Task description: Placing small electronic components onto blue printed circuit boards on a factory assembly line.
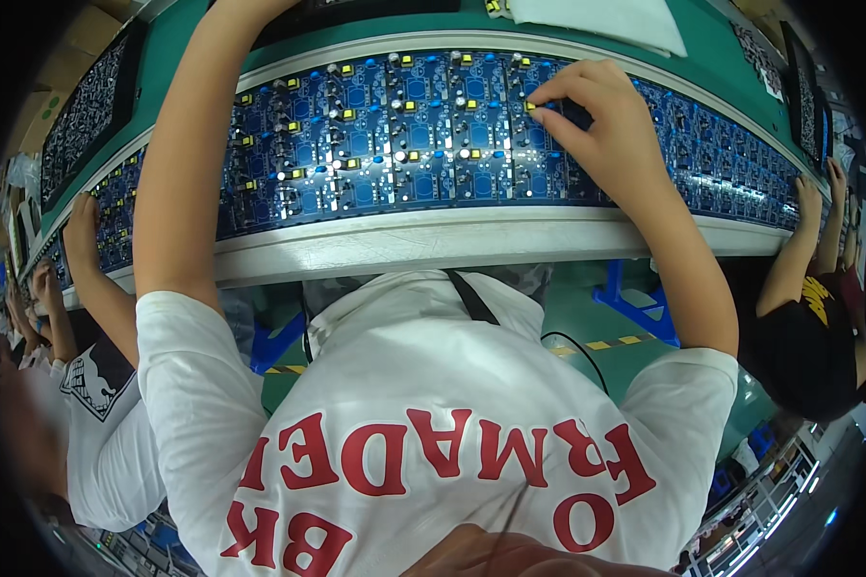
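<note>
Many blue circuit boards (423,188) lie edge to edge in a long strip that crosses in front of the person, dotted with yellow blocks, pale round parts and small blue ones. One yellow component (530,106) sits near the strip's far edge, right at the tips of the right hand (601,111). Its thumb and forefinger are almost together, with a narrow gap between them; whether they grip that part or only touch it, I cannot tell. Only the base of the left hand (260,6) shows at the upper edge, next to a dark tray (356,16); its fingers are cut off, so their state and anything they hold cannot be told.

A pale rail (433,238) runs along the near side of the boards. Beyond the strip, a white cloth (601,21) lies on the green work surface (183,58). Further out, a co-worker's hand (83,226) is at the strip on the left, and another co-worker's hand (808,199) on the right. Below, blue supports (635,300) stand near striped floor tape (618,341).
</note>
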The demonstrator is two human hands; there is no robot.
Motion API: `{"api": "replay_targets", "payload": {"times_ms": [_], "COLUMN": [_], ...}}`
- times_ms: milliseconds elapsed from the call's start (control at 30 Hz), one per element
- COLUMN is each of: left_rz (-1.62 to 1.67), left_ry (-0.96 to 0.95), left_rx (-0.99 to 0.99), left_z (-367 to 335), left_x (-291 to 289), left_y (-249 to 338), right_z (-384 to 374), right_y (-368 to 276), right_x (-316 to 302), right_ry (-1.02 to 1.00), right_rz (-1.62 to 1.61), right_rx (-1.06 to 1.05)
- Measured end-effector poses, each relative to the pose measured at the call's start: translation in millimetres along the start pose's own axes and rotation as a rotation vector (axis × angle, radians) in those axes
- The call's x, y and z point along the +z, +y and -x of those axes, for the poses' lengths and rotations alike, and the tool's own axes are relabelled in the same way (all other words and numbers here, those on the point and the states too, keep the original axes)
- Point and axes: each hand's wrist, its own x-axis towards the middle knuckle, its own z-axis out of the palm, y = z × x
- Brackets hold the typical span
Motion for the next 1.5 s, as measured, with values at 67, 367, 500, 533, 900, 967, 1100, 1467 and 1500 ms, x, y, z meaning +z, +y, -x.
{"api": "replay_targets", "payload": {"times_ms": [67, 367, 500, 533, 900, 967, 1100, 1467, 1500], "left_rz": [0.014, 0.445, 0.597, 0.608, 0.662, 0.662, 0.794, 0.383, 0.384], "left_ry": [0.013, 0.069, -0.056, -0.094, -0.293, -0.337, -0.289, -0.208, -0.211], "left_rx": [0.015, -0.279, -0.024, 0.165, 0.035, 0.036, -0.001, 0.198, 0.199], "left_z": [2.8, 25.5, 34.6, 34.8, 62.8, 60.9, 57.6, 65.5, 65.2], "left_x": [-0.7, -31.8, -9.7, -6.5, -12.2, -8.0, 6.7, 12.7, 13.2], "left_y": [4.8, 62.5, 73.7, 75.5, 116.9, 120.8, 133.2, 150.7, 151.8], "right_z": [0.2, -59.0, -140.6, -160.9, -190.8, -190.2, -189.9, -171.8, -169.1], "right_y": [-0.8, 11.1, 43.1, 48.7, 23.7, 27.4, 58.8, 34.0, 34.0], "right_x": [-0.7, -30.5, -30.2, -24.0, -0.5, 1.7, 32.0, 1.4, -1.3], "right_ry": [0.005, 0.048, 0.209, 0.273, 0.180, 0.068, 0.521, 0.548, 0.549], "right_rz": [-0.005, -0.052, -0.129, -0.036, 0.253, 0.205, 0.266, -0.070, -0.070], "right_rx": [0.006, -0.155, -0.033, -0.079, 0.090, 0.164, -0.156, -0.048, -0.044]}}
